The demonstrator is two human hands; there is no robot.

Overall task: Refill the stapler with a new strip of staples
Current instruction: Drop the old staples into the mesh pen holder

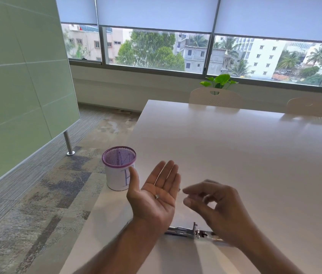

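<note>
My left hand (156,191) is held palm up above the table's near left corner, fingers spread. A small silvery piece of staples (157,196) lies loose in its palm. My right hand (213,202) hovers just to the right of it, blurred, fingers curled loosely with nothing visible between them. Below both hands a metal stapler (187,231) lies opened out flat on the white table (235,155), partly hidden by my right wrist.
A purple mesh cup (119,167) wrapped in white paper stands at the table's left edge, just beyond my left thumb. Two pale chairs (215,97) and a green plant (220,81) are at the far side. Carpet floor and a green partition lie to the left.
</note>
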